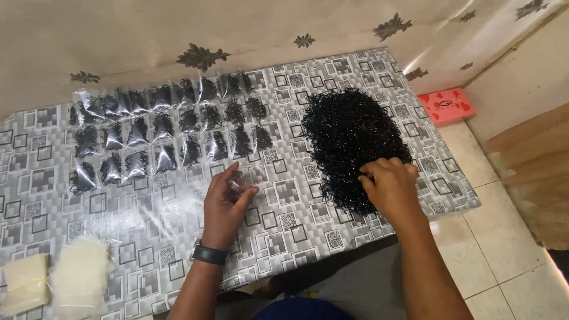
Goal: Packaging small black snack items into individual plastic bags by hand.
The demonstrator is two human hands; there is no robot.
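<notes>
1. Nearest the person, at the table's near left corner, lie a loose stack of empty clear bags [80, 277] and a banded cream bundle [24, 284] beside it, both well apart from the hands.

2. The left hand [228, 201], with a dark band at the wrist, rests on the patterned table cover [148, 225] with its fingertips pressed together on a small clear bag [237, 184]. The film looks thin, limp and slippery, so it is best pinched at the mouth edge, where the two layers can be rubbed apart.

3. The right hand [388, 184] sits on the near edge of the pile of small black elastic bands [352, 145], fingers curled down into the loops; whether it has a tuft pinched cannot be told. The bands look very light, soft and springy, and they tangle, so a small pinch from the pile's loose fringe should come away more cleanly than a grab from the middle.

4. Farther off, rows of filled bags [166, 136] lie flat in a grid on the left half of the table.

5. Beyond the table's right corner, a red box [447, 106] rests on the floor by the wall.
</notes>
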